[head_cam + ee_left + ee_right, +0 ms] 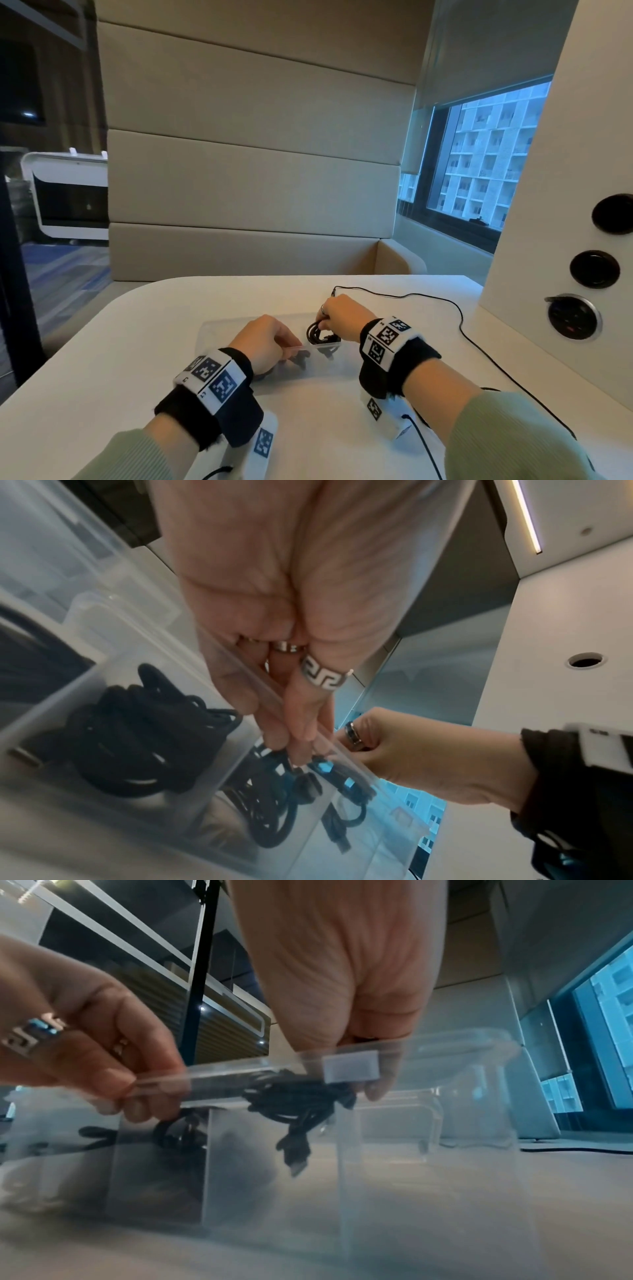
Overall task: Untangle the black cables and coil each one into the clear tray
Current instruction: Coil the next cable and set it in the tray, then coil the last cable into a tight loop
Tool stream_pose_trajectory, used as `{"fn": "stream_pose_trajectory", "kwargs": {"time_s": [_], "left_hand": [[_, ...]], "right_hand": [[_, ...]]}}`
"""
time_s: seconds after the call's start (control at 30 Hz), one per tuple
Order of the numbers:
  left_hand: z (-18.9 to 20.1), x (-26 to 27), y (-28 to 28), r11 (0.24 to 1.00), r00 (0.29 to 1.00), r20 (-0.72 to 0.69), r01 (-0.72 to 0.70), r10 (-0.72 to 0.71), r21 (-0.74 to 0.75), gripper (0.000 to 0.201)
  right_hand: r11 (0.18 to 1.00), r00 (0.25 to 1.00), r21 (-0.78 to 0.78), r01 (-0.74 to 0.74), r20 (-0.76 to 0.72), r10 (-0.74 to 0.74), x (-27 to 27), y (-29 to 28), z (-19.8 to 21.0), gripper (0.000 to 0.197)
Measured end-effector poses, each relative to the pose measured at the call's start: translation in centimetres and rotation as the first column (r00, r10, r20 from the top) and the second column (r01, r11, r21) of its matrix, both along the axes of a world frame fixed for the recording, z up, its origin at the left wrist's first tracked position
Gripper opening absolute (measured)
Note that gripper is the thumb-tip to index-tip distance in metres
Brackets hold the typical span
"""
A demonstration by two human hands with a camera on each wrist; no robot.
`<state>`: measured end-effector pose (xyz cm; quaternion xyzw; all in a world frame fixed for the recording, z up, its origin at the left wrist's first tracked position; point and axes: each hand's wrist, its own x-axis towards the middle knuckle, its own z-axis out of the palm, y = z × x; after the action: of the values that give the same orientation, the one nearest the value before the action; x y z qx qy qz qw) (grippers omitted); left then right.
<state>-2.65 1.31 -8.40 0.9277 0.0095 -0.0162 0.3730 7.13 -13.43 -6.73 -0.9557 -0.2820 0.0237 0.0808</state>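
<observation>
A clear tray (222, 332) with compartments lies on the white table in front of me. My left hand (274, 339) pinches its near rim, thumb and fingers curled over the edge (294, 739). My right hand (334, 317) grips a coiled black cable (317, 334) and holds it down inside a right-hand compartment, with a plug dangling below the coil (298, 1104). Another black coil (137, 737) lies in the neighbouring compartment. A third black cable (459, 318) lies loose and uncoiled on the table, running from behind the tray off to the right.
A white wall panel with round sockets (573, 317) stands close on the right. A beige padded bench (253, 246) sits behind the table. The table's curved edge (113, 308) drops off at the left. Thin black wrist-camera leads (424, 445) trail near the front edge.
</observation>
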Motion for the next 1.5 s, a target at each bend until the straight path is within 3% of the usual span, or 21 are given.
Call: {"fn": "stream_pose_trajectory", "kwargs": {"time_s": [0.43, 0.6, 0.73, 0.87, 1.03, 1.17, 1.23, 1.37, 1.5], "left_hand": [[-0.1, -0.3, -0.2, 1.0, 0.998, 0.062, -0.002, 0.0, 0.03, 0.023], [-0.1, -0.5, -0.2, 1.0, 0.998, 0.067, 0.0, -0.002, 0.029, 0.022], [-0.1, -0.5, -0.3, 0.999, 0.998, 0.065, -0.002, 0.0, 0.038, 0.021], [0.0, -0.6, -0.3, 1.0, 0.996, 0.09, -0.004, 0.001, 0.03, 0.021], [0.1, -0.7, -0.3, 0.999, 0.997, 0.083, -0.003, -0.001, 0.054, 0.022], [0.1, -0.8, -0.2, 0.999, 0.996, 0.085, -0.008, 0.004, 0.042, 0.02], [0.1, -0.7, -0.2, 0.999, 0.997, 0.083, -0.005, 0.001, 0.047, 0.019], [-0.1, -0.5, -0.3, 0.999, 0.996, 0.089, -0.022, 0.017, 0.047, 0.016], [0.0, -0.5, -0.4, 0.999, 0.996, 0.089, -0.019, 0.015, 0.045, 0.016]], "right_hand": [[0.944, 0.991, -0.329, -0.012, 0.12, 0.055, -0.3, 1.8, -0.6, 0.022], [0.971, 0.989, -0.216, -0.105, 0.077, 0.124, -0.9, 0.8, -0.5, 0.026], [0.982, 0.988, -0.146, -0.123, -0.107, 0.107, -0.7, 0.6, 0.4, 0.024], [0.982, 0.964, -0.139, -0.126, -0.251, 0.088, -0.3, 0.3, 1.2, 0.034], [0.968, 0.976, -0.223, -0.118, -0.203, 0.072, -0.2, 0.2, 0.9, 0.038], [0.94, 0.973, -0.34, -0.012, -0.222, -0.068, -1.0, -0.5, 0.7, 0.064], [0.966, 0.964, -0.259, -0.007, -0.258, -0.063, -1.9, -1.2, 0.6, 0.07], [0.997, 0.98, 0.061, -0.044, -0.193, 0.055, -3.5, -2.4, 0.2, 0.063], [0.998, 0.981, -0.058, 0.012, -0.195, -0.023, -3.8, -2.2, -0.3, 0.067]]}}
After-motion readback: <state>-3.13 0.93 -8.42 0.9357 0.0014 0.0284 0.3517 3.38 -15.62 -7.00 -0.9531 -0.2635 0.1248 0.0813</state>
